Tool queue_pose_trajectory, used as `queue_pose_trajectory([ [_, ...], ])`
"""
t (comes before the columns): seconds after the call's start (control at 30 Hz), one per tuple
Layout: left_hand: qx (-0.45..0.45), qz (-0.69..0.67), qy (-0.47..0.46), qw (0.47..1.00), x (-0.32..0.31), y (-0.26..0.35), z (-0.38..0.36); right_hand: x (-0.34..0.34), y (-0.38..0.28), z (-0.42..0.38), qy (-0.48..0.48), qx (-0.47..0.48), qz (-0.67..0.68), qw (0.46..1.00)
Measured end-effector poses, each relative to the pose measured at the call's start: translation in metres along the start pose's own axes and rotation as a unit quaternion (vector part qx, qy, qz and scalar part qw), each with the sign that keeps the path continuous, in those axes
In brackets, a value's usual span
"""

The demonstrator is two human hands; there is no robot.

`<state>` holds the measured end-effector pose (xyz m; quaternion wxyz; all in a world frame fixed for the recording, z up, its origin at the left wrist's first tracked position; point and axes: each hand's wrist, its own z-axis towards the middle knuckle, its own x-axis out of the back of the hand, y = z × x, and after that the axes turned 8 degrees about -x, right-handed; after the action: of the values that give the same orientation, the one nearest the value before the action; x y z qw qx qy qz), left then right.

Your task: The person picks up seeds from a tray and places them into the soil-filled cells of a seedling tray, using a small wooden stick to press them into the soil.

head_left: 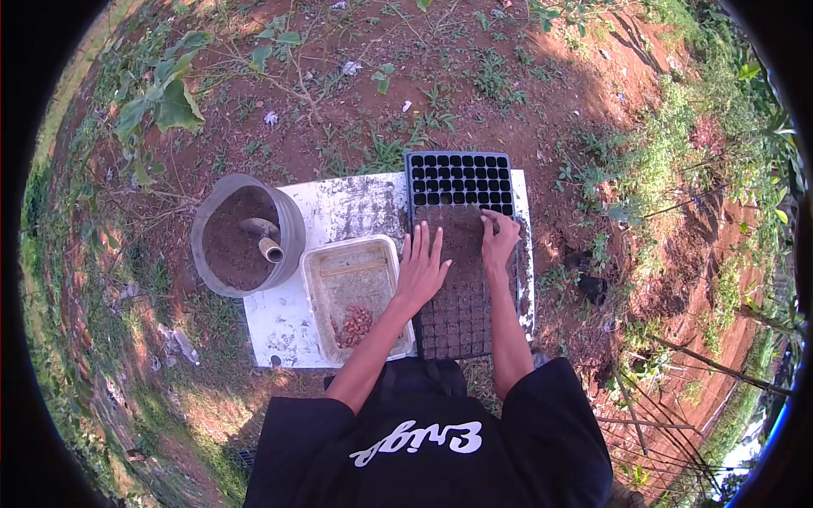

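Observation:
My left hand [422,269] lies with fingers stretched and spread over the left side of a black seedling tray [411,182], at the soil. My right hand [500,240] is on the tray's right side, its fingers bent and drawn in toward the thumb at the soil surface. Whatever those fingers may hold cannot be made out. Dark soil [461,254] covers the middle of the tray. Nearer my body, cell outlines show through the soil, while the cells at the far end are unfilled.
A white board [284,334] lies under the tray. On it stands a shallow pale basin [315,292] with small reddish pieces [354,326]. Left of that is a grey bucket [292,224] of soil, with a hand trowel [270,249] in it. Weedy ground surrounds the board.

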<state>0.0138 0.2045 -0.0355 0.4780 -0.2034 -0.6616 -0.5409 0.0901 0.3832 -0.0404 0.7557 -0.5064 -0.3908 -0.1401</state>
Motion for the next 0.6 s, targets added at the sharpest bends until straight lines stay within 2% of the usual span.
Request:
queue_pose_trajectory([
  [0.03,-0.011,0.056,-0.016,0.998,0.005,0.005,-0.006,0.000,-0.009,-0.013,0.046,-0.057,-0.002,0.997],
  [0.07,-0.012,0.056,-0.017,0.998,0.005,0.008,-0.013,-0.003,-0.014,-0.028,0.047,-0.057,-0.002,0.997],
  [0.17,0.021,0.063,0.047,0.997,0.005,0.017,-0.038,-0.017,-0.027,-0.072,0.070,-0.033,-0.035,0.996],
  [0.27,0.040,0.058,0.047,0.996,0.004,0.011,-0.065,-0.031,-0.038,-0.099,0.047,0.004,-0.056,0.997],
  [0.47,0.038,0.078,0.048,0.995,0.002,0.006,-0.084,-0.042,-0.043,-0.092,0.065,0.025,-0.076,0.995],
  [0.6,0.043,0.074,0.058,0.995,-0.001,0.008,-0.082,-0.044,-0.031,-0.079,0.137,0.000,-0.105,0.985],
])
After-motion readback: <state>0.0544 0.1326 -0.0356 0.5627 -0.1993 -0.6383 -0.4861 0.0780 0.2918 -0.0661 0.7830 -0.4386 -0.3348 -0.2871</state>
